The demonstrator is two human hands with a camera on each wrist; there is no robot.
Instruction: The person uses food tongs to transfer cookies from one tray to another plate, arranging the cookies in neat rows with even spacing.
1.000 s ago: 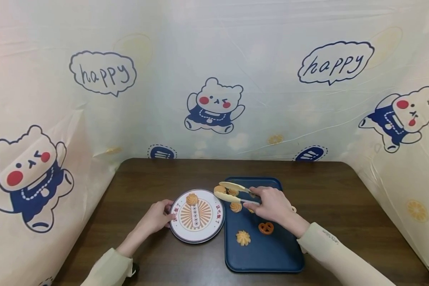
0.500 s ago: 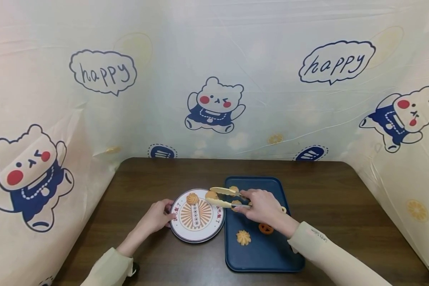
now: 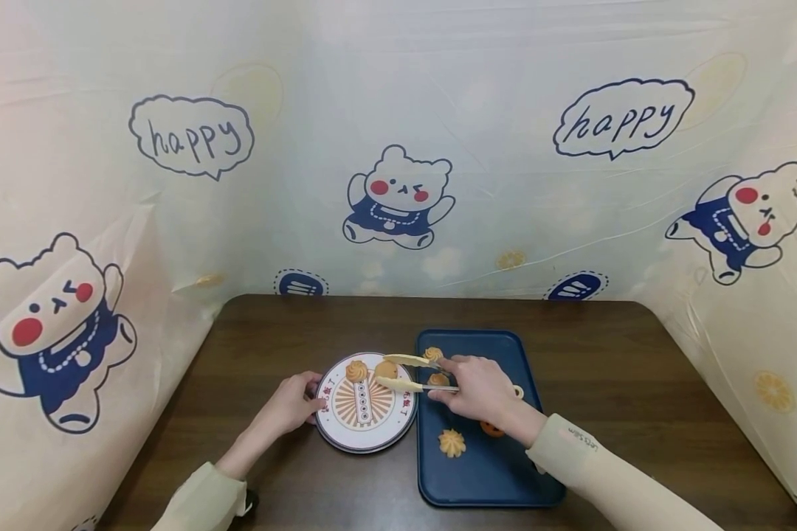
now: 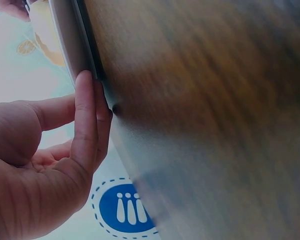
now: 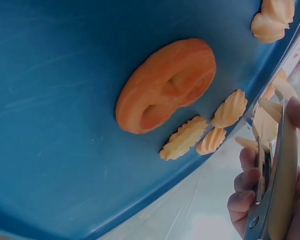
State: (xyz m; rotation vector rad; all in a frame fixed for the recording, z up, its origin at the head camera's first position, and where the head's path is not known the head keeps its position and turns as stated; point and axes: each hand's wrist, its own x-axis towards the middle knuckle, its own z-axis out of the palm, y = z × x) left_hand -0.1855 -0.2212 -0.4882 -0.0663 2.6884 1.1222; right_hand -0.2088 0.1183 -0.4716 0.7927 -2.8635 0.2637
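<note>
A small tabletop booth, walled by pale printed cloth from nine o'clock through twelve to three; cartoon bears at nine, twelve and three and "happy" speech bubbles at ten and two decorate it; a dark wood-look table spans six o'clock; whether a home, shop or studio surrounds it cannot be told.

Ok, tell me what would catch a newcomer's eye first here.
Probably the red-cheeked cartoon bears on the pale backdrop behind the dark table. Below them, the right hand holds tongs around a cookie at the white plate, whose left edge the left hand grips. To its right sits a blue tray.
</note>
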